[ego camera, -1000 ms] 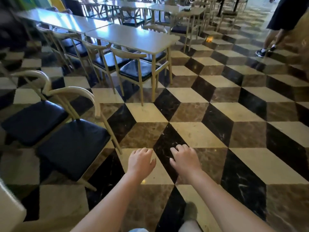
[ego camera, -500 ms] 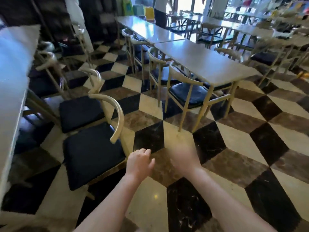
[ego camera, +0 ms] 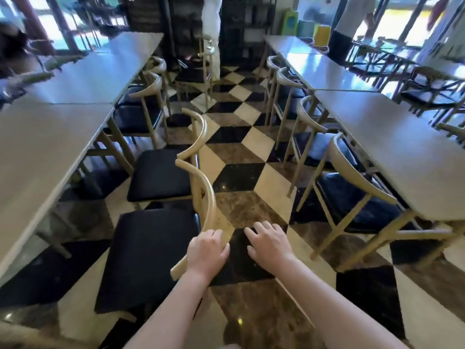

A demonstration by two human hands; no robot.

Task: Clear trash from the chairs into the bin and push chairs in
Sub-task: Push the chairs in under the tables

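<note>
The nearest chair [ego camera: 148, 258], with a dark seat and a curved pale wooden backrest [ego camera: 205, 195], stands pulled out from the left table [ego camera: 50, 137] into the aisle. My left hand [ego camera: 207, 253] rests palm down on the near end of that backrest, fingers relaxed. My right hand [ego camera: 269, 244] hovers beside it over the floor, fingers spread, holding nothing. A second chair [ego camera: 161, 175] stands just beyond, also out from the table. Both seats look bare. No bin is in view.
A right table [ego camera: 407, 157] has chairs [ego camera: 352, 197] tucked against it along the aisle. The patterned tile aisle [ego camera: 241, 152] runs between the two rows. More chairs [ego camera: 141, 114] line the left table farther back. People [ego camera: 352, 26] stand at the far end.
The view has swung left to face down the aisle between two table rows. My left hand has come onto the nearest chair's backrest; my right hand stays free beside it.
</note>
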